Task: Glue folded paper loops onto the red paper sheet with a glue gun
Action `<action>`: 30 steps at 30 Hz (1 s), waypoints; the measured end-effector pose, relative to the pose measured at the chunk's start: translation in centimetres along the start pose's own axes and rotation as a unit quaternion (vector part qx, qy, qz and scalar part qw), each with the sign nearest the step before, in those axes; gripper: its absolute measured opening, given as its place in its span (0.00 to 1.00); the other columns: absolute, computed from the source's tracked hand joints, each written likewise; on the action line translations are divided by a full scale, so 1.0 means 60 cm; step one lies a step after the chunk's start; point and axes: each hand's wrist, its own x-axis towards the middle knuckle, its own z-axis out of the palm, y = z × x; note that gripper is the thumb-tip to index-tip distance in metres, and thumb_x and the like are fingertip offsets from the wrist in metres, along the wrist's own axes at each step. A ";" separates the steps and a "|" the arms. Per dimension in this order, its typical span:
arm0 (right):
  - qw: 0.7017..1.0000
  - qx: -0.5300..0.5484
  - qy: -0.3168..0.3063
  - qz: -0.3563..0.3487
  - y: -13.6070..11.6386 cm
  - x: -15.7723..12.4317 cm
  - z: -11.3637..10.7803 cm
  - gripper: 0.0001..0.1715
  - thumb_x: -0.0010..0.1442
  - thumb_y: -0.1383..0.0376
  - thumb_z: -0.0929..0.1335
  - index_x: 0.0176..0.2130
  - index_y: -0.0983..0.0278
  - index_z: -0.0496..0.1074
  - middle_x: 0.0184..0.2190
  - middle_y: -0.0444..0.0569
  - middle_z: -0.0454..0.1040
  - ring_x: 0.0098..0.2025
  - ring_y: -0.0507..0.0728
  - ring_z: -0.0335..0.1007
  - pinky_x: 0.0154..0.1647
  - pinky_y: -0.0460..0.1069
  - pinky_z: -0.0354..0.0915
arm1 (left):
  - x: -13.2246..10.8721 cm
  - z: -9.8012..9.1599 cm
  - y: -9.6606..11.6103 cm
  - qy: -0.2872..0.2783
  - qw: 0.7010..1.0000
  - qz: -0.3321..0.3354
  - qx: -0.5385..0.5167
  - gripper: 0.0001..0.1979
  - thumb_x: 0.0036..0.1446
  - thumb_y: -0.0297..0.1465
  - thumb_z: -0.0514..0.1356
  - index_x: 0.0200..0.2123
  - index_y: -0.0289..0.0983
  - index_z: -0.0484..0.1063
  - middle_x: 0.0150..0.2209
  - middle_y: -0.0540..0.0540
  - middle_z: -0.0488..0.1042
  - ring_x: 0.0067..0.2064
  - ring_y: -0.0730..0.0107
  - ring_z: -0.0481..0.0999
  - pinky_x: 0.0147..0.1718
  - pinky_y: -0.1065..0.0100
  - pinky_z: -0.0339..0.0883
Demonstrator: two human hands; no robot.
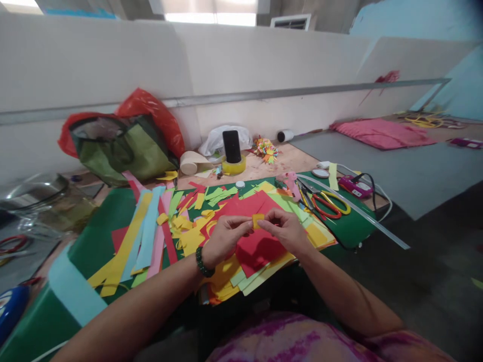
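Observation:
My left hand [225, 237] and my right hand [286, 229] meet above a red paper sheet [256, 246], both pinching a small orange-yellow paper piece [258, 219] between thumb and fingers. A dark bead bracelet [203, 262] circles my left wrist. Under the hands lies a heap of coloured paper scraps [188, 236] on a green cutting mat [94, 241].
Scissors with red and yellow handles [326, 203] lie right of the hands beside a long metal ruler [362, 213]. A black phone leans on a yellow tape roll [233, 163]. Bags [121, 141] stand at the back left, paper strips [143, 236] at the left, pink cloth [381, 133] far right.

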 end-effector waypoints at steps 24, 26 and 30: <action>0.995 0.101 0.015 0.020 -0.003 -0.006 0.005 0.22 0.45 0.54 0.75 0.33 0.60 0.63 0.26 0.42 0.69 0.30 0.52 0.67 0.30 0.47 0.66 | -0.005 0.005 -0.001 -0.043 0.996 0.024 0.072 0.11 0.50 0.36 0.61 0.30 0.35 0.78 0.30 0.45 0.79 0.32 0.67 0.74 0.34 0.68 0.67; 0.995 0.102 0.012 0.018 -0.003 -0.008 0.005 0.22 0.45 0.54 0.75 0.33 0.60 0.63 0.24 0.41 0.68 0.28 0.51 0.66 0.29 0.47 0.65 | -0.007 0.007 0.002 -0.052 0.996 0.021 0.064 0.10 0.49 0.35 0.61 0.30 0.34 0.77 0.30 0.46 0.78 0.33 0.68 0.73 0.34 0.68 0.66; 0.995 0.098 0.026 0.004 0.003 -0.011 0.010 0.23 0.46 0.54 0.76 0.32 0.60 0.62 0.23 0.40 0.68 0.27 0.51 0.66 0.27 0.46 0.64 | -0.008 0.013 0.003 -0.060 0.996 0.036 0.055 0.08 0.47 0.33 0.63 0.30 0.35 0.71 0.30 0.48 0.73 0.33 0.71 0.70 0.34 0.69 0.64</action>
